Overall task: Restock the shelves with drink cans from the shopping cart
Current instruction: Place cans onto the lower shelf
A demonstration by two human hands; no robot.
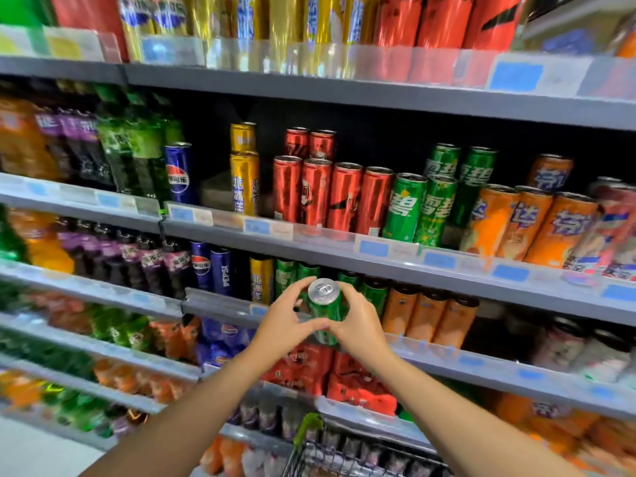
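A tall green drink can [326, 306] with a silver top stands upright between both my hands, in front of the third shelf down. My left hand [284, 321] grips its left side and my right hand [358, 325] grips its right side, thumbs meeting at the front. Behind it on that shelf stand more green cans [373, 294]. The shopping cart [330, 456], dark wire with a green handle, shows at the bottom edge below my arms.
The shelf above holds blue, gold, red cans [332, 196], green cans [423, 208] and orange cans [526, 225], with a gap behind the gold cans. Orange cans [426, 318] stand right of the held can. Bottles fill the left bays. Grey shelf edges [344, 242] jut forward.
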